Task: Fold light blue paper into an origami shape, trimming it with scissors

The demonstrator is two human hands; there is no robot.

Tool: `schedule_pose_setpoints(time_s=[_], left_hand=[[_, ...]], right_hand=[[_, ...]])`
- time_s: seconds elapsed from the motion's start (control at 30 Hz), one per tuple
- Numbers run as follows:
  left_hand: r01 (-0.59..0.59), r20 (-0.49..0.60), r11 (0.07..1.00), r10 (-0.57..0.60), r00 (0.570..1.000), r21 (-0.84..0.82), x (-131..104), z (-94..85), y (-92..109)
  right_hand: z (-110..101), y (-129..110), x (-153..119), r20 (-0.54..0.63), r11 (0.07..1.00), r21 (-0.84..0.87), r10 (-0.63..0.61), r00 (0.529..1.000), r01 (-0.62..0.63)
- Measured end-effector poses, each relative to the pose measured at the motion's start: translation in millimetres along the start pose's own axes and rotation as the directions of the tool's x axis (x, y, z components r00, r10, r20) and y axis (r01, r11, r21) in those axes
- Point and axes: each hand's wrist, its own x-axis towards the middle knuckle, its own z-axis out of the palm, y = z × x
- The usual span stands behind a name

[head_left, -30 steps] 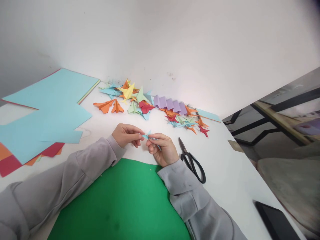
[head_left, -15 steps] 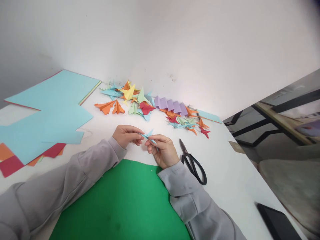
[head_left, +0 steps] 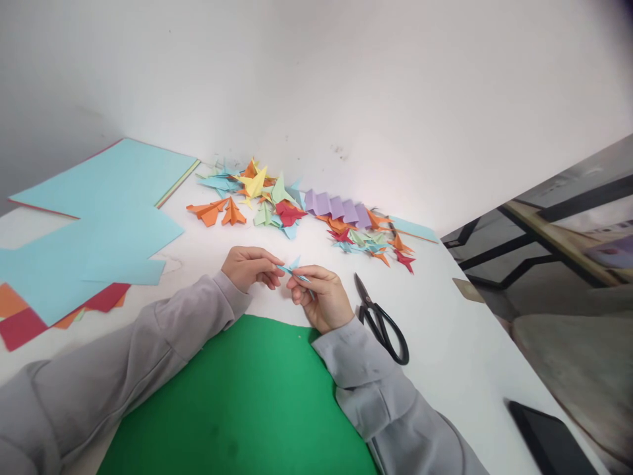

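A small folded light-blue paper piece is held between my two hands, above the white table just beyond the green mat. My left hand pinches its left end between thumb and fingers. The right end is in the grip of my right hand, whose fingers cover part of it. Behind my hands lie folded paper pieces in several colours, among them a yellow one, a red one and an orange one.
Black-handled scissors lie right of my right hand. Light-blue sheets cover the left side, with red and orange paper below. A purple pleated strip lies near the wall. A dark phone-like device is at lower right.
The folded light-blue piece has tilted slightly between my fingers, and its upper tip looks a little lower. My hands have barely moved.
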Motion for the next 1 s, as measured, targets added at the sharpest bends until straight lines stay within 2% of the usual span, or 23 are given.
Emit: schedule_pose_setpoints(time_s=[0.43, 0.57, 0.67, 0.73, 1.0], left_hand=[[-0.008, 0.021, 1.000, 0.008, 1.000, -0.021, -2.8, -1.1, 2.5], [0.029, 0.014, 0.988, -0.031, 0.999, 0.150, -3.9, 3.1, 1.2], [0.018, 0.061, 0.947, -0.040, 0.997, 0.320, -4.8, 5.4, 0.1], [0.024, 0.091, 0.926, -0.063, 0.994, 0.376, -4.7, 5.0, -0.4], [0.078, 0.141, 0.939, -0.132, 0.981, 0.336, -2.9, 0.5, 1.1]], right_hand=[[-2.2, -0.5, 1.4, -0.027, 1.000, 0.009, -0.011, 1.000, 0.011], [-1.0, 0.0, 0.0, 0.002, 1.000, -0.013, -0.024, 1.000, 0.024], [-0.2, 0.5, -1.3, 0.027, 0.999, -0.026, -0.038, 0.999, 0.038], [-0.1, 0.8, -1.6, 0.033, 0.999, -0.030, -0.044, 0.998, 0.045], [-0.7, 1.1, -0.5, 0.036, 0.999, -0.011, -0.048, 0.998, 0.048]])
